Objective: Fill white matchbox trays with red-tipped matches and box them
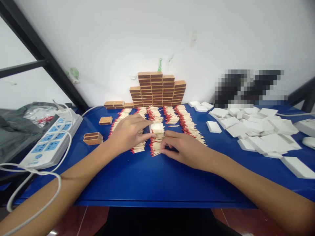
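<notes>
My left hand point(133, 129) grips a small white matchbox tray point(157, 127) between thumb and fingers, over the middle row of matches. The tray's inside looks pale; I cannot tell how many matches lie in it. My right hand point(180, 146) is closed, fingertips pinched at the stick ends of the red-tipped matches point(155, 147) in the near part of that row. Other rows of matches lie on both sides, such as the long row point(188, 124) beyond my right hand. My left hand partly covers the rows on the left.
Stacked brown matchboxes point(157, 90) stand against the wall. Loose matchboxes point(93, 138) sit at the left, near a white power strip point(51, 139) with looping cables. White trays point(256, 127) are heaped on the right of the blue table point(137, 186).
</notes>
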Demonstrator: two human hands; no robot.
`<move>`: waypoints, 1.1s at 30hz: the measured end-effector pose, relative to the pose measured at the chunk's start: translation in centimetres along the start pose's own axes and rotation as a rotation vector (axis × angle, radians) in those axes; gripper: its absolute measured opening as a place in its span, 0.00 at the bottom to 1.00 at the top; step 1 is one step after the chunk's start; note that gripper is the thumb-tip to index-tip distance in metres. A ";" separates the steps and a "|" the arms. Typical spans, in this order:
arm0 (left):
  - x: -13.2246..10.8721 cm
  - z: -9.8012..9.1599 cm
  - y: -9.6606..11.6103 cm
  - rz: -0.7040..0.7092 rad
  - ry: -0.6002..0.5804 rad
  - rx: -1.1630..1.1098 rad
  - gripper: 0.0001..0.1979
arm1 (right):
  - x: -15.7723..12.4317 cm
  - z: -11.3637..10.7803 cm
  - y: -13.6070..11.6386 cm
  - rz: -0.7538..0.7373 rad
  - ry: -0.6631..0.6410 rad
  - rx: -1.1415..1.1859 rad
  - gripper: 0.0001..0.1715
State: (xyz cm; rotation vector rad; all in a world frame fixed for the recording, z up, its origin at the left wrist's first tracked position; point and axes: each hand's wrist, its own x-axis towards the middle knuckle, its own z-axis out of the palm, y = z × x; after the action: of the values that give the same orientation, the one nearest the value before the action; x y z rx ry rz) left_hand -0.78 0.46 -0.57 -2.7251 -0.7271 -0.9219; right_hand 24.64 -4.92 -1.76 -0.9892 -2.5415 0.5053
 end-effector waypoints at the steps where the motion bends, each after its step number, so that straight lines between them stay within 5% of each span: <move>1: 0.0 0.0 0.0 0.005 -0.007 -0.006 0.20 | 0.0 0.0 0.0 0.002 -0.005 -0.002 0.06; 10: 0.0 -0.1 0.0 0.032 -0.013 -0.026 0.21 | -0.1 -0.8 0.3 0.026 0.032 0.000 0.06; 26: 0.1 0.0 -0.1 0.046 -0.013 -0.026 0.22 | -0.2 -0.3 0.1 0.029 -0.096 -0.013 0.07; 33: 0.0 0.0 0.0 0.050 -0.019 -0.030 0.20 | -0.2 -1.6 0.2 0.092 -0.033 -0.002 0.09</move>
State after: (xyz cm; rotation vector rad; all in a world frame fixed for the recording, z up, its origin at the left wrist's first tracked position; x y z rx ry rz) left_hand -0.80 0.50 -0.55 -2.7678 -0.6505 -0.9042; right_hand 25.62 -4.64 -0.49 -1.1118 -2.5345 0.5490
